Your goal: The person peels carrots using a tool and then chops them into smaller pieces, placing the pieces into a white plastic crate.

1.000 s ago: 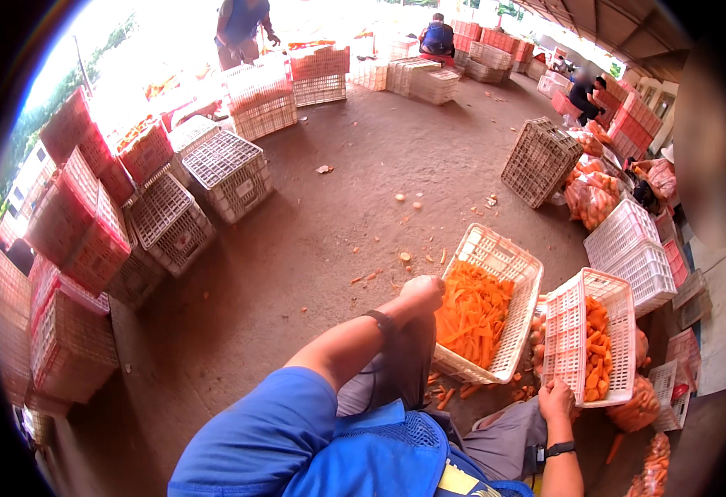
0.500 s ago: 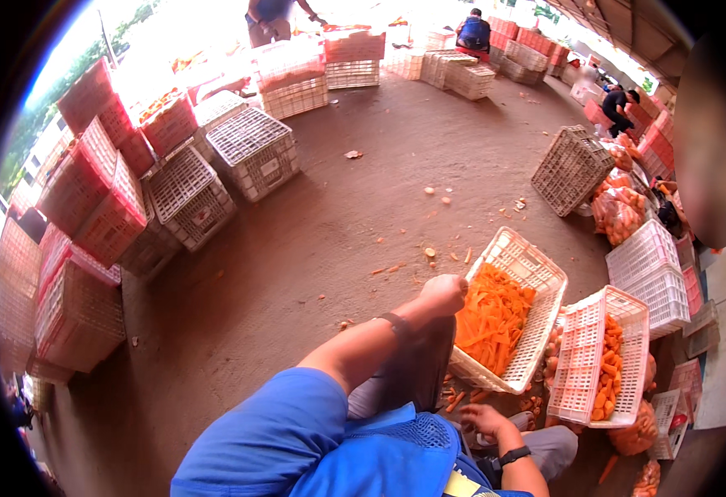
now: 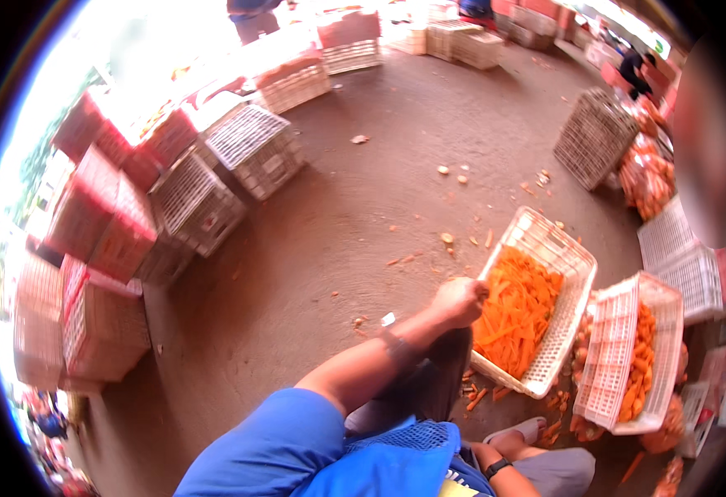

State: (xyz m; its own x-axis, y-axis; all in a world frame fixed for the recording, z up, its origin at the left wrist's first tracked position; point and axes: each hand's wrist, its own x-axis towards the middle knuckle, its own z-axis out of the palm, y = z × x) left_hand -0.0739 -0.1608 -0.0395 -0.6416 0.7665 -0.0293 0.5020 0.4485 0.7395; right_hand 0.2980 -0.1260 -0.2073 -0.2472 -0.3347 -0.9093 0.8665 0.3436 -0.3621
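My left hand is closed in a fist above my bent knee, beside the left rim of a pale plastic crate. Whatever its fingers may hold is hidden. Thin orange strips, like carrot peel, fill much of that crate, which sits tilted on the ground. Close against my vest is my right hand, below a dark wristband; its fingers do not show. A second pale crate to the right contains orange carrot pieces.
Carrot scraps lie on the ground by my sandalled foot. Stacked crates line the left side. An upended crate and bagged produce stand at the far right. Other people are in the background.
My right hand has drawn back toward my body, its fingers now out of sight. My left fist remains beside the crate of strips. The whole view has shifted slightly.
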